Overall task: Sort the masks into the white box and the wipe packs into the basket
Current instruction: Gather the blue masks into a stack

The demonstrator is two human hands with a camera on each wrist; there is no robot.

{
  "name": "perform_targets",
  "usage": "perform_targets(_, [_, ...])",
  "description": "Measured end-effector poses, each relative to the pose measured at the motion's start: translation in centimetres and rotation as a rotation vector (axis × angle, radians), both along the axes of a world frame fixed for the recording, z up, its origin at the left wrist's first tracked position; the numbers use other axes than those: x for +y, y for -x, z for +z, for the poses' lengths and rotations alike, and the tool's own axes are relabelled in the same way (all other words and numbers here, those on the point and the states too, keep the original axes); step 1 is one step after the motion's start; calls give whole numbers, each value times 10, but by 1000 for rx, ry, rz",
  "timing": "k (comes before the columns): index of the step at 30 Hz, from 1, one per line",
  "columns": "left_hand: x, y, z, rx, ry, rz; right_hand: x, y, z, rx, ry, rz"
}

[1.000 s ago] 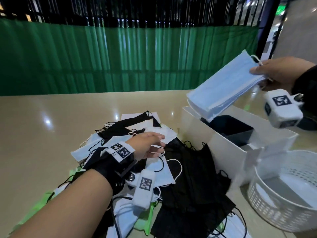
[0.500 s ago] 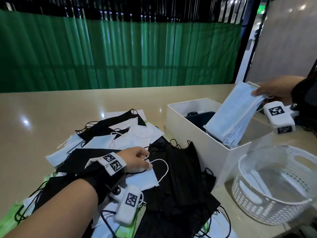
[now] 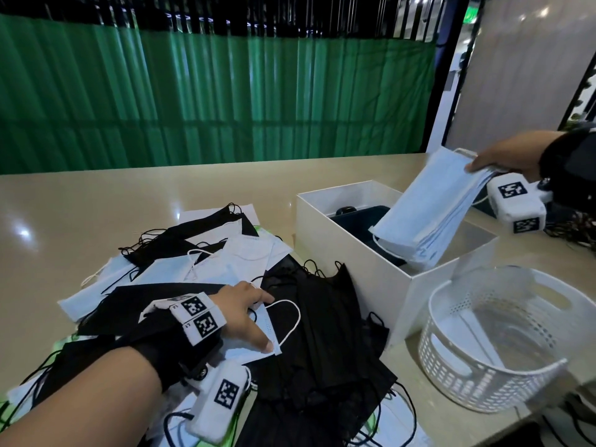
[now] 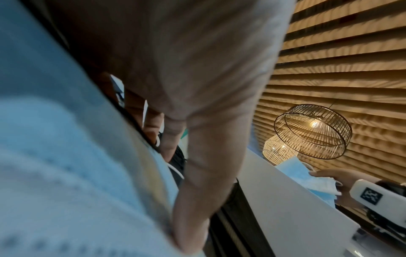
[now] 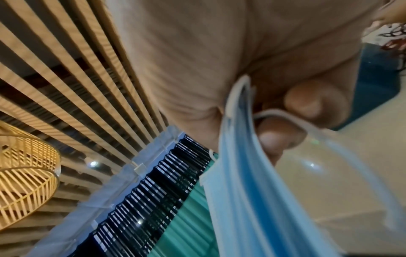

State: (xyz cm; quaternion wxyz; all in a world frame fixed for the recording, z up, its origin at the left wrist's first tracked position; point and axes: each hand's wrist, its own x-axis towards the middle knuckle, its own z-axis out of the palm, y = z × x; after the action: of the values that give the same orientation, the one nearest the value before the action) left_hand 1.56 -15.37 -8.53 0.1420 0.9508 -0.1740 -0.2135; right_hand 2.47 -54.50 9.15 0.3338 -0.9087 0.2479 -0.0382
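While no brand or readable writing shows anywhere, square black-and-white coded tags (image 3: 512, 190) mark the white units strapped at both wrists. At the right of the counter (image 3: 80, 201) stands the white box (image 3: 338, 240), open-topped, holding a dark item whose kind cannot be told. The right hand (image 3: 512, 154) pinches one end of a stack of light blue masks (image 3: 429, 214) between thumb and curled fingers; the stack slants down with its lower end inside the box, and the number of masks in it is too fine to count. Just beside the box, nearer and to the right, sits the white perforated basket (image 3: 458, 375); pale flat shapes lie at its bottom, too blurred to name or count. Left of the box, a loose pile of black masks (image 3: 322, 321) and white or pale blue ones covers the counter, overlapping too much to count. Slivers of green packaging (image 3: 64, 338) peek from under the pile. The left hand (image 3: 242, 312) rests on a light blue mask (image 3: 254, 341) atop the pile, thumb stretched to its corner, the other fingers bent against it; a firm grip cannot be told.
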Motion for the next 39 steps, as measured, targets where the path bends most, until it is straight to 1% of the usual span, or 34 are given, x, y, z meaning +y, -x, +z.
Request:
perform_targets(4, [1, 0, -1, 17, -80, -37, 1, -6, -35, 95, -36, 40])
perform_targets(9, [3, 2, 2, 22, -122, -55, -18, -20, -68, 270, 55, 90])
perform_targets(11, [4, 3, 3, 28, -117, -50, -10, -16, -73, 310, 129, 101])
perform_targets(13, [3, 5, 5, 33, -104, -44, 7, -7, -75, 311, 172, 81])
perform_targets(16, [3, 10, 7, 36, -99, -51, 17, -5, -78, 340, 244, 75])
perform_targets(18, [4, 15, 7, 49, -93, -70, 24, -3, -73, 369, 266, 117])
perform_targets(20, [5, 20, 6, 37, -106, -87, 31, -2, -66, 337, 293, 160])
perform_targets(22, [7, 24, 4, 9, -128, -90, 39, 1, -57, 249, 315, 180])
perform_targets(24, [9, 24, 3, -12, -113, -80, 45, 1, -47, 171, 287, 211])
perform_targets(27, [9, 25, 5, -54, -14, -19, 59, 6, -27, 89, 246, 297])
perform_targets(31, [15, 24, 16, -218, 132, 141, 88, 22, -6, -86, 315, 421])
perform_targets(32, [18, 23, 19, -250, 154, 176, 96, 25, -4, -106, 345, 456])
perform_targets(34, [25, 21, 24, -252, 188, 220, 114, 33, -1, -108, 376, 524])
perform_targets(36, [32, 22, 29, -249, 181, 228, 130, 39, -1, -98, 372, 579])
perform_targets(39, [41, 26, 39, -331, 172, 246, 151, 43, -5, -105, 314, 646])
